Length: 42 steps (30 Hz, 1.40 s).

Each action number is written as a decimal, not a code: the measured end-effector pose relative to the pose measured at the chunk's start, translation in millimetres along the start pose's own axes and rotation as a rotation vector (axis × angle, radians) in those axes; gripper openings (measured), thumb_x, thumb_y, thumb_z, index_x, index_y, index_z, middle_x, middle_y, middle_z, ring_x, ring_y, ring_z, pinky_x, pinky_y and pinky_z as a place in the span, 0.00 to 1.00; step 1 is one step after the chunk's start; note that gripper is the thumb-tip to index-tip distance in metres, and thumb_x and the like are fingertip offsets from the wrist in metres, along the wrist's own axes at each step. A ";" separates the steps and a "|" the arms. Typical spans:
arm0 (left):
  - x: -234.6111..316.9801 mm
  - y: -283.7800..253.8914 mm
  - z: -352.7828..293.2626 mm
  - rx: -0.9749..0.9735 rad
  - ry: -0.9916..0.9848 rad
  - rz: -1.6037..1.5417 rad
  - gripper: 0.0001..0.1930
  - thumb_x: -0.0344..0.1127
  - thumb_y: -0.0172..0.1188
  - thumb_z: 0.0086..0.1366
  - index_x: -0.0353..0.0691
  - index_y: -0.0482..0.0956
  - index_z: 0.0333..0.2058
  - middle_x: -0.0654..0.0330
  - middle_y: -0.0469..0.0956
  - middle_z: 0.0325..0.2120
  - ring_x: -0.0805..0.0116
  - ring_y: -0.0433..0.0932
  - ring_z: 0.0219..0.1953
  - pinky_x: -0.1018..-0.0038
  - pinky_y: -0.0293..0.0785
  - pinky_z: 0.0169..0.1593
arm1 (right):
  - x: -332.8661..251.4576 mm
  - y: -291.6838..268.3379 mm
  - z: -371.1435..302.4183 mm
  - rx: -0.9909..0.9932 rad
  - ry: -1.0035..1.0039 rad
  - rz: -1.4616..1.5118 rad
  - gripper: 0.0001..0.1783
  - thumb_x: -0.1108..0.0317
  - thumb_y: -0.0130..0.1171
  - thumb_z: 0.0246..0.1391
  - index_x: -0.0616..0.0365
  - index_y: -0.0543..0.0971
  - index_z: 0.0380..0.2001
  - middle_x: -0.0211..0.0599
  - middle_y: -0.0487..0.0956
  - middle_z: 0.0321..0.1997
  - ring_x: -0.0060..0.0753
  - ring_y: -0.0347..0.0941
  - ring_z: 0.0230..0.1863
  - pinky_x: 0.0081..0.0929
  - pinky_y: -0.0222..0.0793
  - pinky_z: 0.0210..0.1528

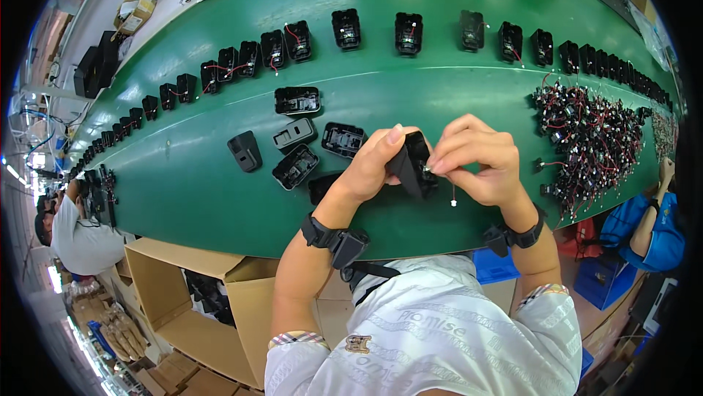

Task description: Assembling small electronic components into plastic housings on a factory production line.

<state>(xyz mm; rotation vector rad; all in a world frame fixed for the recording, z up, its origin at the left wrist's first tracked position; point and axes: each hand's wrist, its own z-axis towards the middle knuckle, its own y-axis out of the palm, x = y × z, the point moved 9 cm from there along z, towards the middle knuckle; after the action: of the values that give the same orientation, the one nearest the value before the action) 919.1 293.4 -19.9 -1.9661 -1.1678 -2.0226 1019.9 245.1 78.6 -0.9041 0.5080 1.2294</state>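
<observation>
My left hand (370, 164) is wrapped round a black plastic housing (410, 174), tilted with its hollow side toward my right hand. The fingers of my right hand (480, 156) pinch a small wired part at the housing's opening; its exact shape is hidden by the fingertips. A thin lead with a white plug (453, 203) dangles below them. Left of my left hand lie several loose housings, among them an open shell (295, 167), another open shell (343, 139) and a closed-side-up one (244, 151). One more dark shell (322, 188) is partly covered by my left wrist.
A heap of wired parts (589, 140) spreads over the green table (432, 96) at right. Housings, several with red wires, form a long curved row (346, 29) behind. A cardboard box (165, 279) stands below the table's front edge. Other people sit at left (84, 231) and right (652, 231).
</observation>
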 end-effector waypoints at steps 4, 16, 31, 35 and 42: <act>-5.0 -1.8 0.8 -0.029 -0.001 -0.070 0.33 0.64 0.37 0.68 0.37 0.76 0.28 0.69 0.70 0.17 0.84 0.57 0.14 0.82 0.47 0.18 | -0.2 -0.2 -2.7 0.008 0.008 0.067 0.13 0.83 0.68 0.31 0.56 0.82 0.25 0.29 0.83 0.30 0.33 0.74 0.34 0.25 0.72 0.36; -13.6 -9.8 4.9 0.070 0.013 -0.077 0.30 0.61 0.38 0.70 0.40 0.75 0.26 0.72 0.67 0.15 0.84 0.58 0.15 0.83 0.49 0.19 | 1.5 11.5 -7.3 0.098 0.069 0.053 0.10 0.82 0.65 0.35 0.57 0.81 0.24 0.31 0.82 0.29 0.32 0.75 0.32 0.26 0.71 0.39; 12.9 -9.5 4.6 0.182 0.126 0.187 0.29 0.58 0.39 0.71 0.41 0.72 0.22 0.73 0.65 0.15 0.84 0.59 0.17 0.83 0.53 0.20 | 6.5 4.7 -11.8 0.172 0.171 0.065 0.08 0.82 0.64 0.38 0.59 0.80 0.24 0.33 0.82 0.29 0.32 0.76 0.32 0.27 0.69 0.41; 10.1 -13.8 4.1 0.211 0.140 0.224 0.29 0.57 0.38 0.72 0.41 0.72 0.22 0.72 0.65 0.15 0.84 0.59 0.17 0.83 0.53 0.20 | 11.2 12.4 -13.9 0.133 0.198 0.059 0.07 0.81 0.63 0.40 0.60 0.80 0.26 0.34 0.82 0.30 0.31 0.75 0.34 0.26 0.68 0.44; 10.8 -13.5 5.1 0.233 0.147 0.174 0.27 0.55 0.39 0.72 0.41 0.71 0.22 0.72 0.65 0.16 0.84 0.60 0.17 0.83 0.54 0.20 | 27.4 9.3 -19.8 0.246 0.358 0.307 0.06 0.81 0.63 0.43 0.61 0.80 0.27 0.36 0.82 0.30 0.32 0.76 0.34 0.27 0.68 0.44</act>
<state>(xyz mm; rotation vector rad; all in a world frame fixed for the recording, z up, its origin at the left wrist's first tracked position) 914.1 310.4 -17.0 -1.7135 -1.1015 -1.8187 1021.6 245.6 43.5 -0.8580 1.0931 1.2483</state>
